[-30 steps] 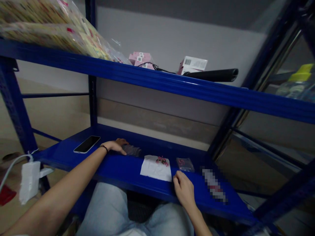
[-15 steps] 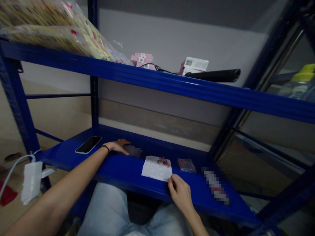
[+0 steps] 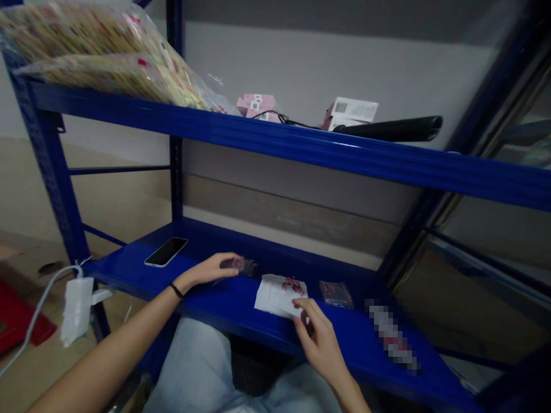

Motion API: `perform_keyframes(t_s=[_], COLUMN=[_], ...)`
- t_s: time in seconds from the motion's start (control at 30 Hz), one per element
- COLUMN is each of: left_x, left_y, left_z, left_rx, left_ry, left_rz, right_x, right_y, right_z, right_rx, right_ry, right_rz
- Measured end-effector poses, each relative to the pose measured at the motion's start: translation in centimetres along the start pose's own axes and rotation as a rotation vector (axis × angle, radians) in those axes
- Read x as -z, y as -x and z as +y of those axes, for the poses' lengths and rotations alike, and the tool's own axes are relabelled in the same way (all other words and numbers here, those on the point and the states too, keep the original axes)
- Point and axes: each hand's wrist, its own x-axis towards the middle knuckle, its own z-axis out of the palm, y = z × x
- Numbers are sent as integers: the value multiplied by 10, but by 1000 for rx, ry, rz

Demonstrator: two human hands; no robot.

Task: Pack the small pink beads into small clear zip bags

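Observation:
My left hand (image 3: pixel 215 268) has its fingers and thumb closed around the near end of some small clear plastic bags (image 3: pixel 248 266) on the blue shelf. To the right lies a white sheet of paper (image 3: pixel 273 295) with a little heap of small pink and dark pieces (image 3: pixel 294 285) on its far right part. My right hand (image 3: pixel 317 335) hovers at the paper's near right edge, thumb and fingers curved and apart, with nothing visible between them. Beyond it rests a flat clear bag (image 3: pixel 336 293) with a few pink pieces inside.
A phone (image 3: pixel 167 252) lies on the left of the lower shelf (image 3: pixel 206 304). A pixelated item (image 3: pixel 392 335) is at the right. The upper shelf (image 3: pixel 275 135) holds large plastic packs (image 3: pixel 107 69), small boxes (image 3: pixel 350 110) and a black tube (image 3: pixel 391 129). A white power adapter (image 3: pixel 77 310) hangs at the left.
My left hand has gone from resting spread beside the plastic bags to closing on them. My right hand's fingers have opened and reach further over the paper. The view has shifted slightly left.

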Motion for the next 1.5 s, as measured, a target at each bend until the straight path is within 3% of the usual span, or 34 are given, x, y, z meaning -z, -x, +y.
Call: perform_keyframes(t_s=[0.1, 0.2, 0.33, 0.5, 0.63, 0.73, 0.83, 0.97, 1.13, 1.27, 1.5], left_x=[-39, -70, -93, -103, -103, -101, -104, -120, -149, -162, -164], left_y=[25, 42, 52, 54, 56, 53, 39, 7, -19, -21, -18], left_z=[36, 53, 47, 34, 34, 30, 23, 20, 24, 29, 32], left_rx=[-164, -228, -200, -137, -125, -98, -43, -7, -4, -9, 7], left_ry=[60, 26, 41, 41, 71, 172, 365, 636, 905, 915, 928], left_rz=[-144, -181, -131, -115, -113, -55, 29, 162, 351, 364, 416], right_x=[-7, -19, -29, -27, -22, -15, -10, -14, -22, -24, -24], right_y=[-15, -19, -8, 3, -3, -15, -27, -36, -35, -34, -34], right_z=[-49, -74, -68, -58, -44, -6, 44, 87, 98, 101, 103], right_rx=[164, 242, 206, 237, 207, 15, -186, -201, -167, -168, -186], right_ry=[-103, -120, -20, 21, -141, -109, 148, 356, 383, 399, 416], right_rz=[-208, -357, -410, -478, -384, -75, 147, 116, 64, 41, 27])
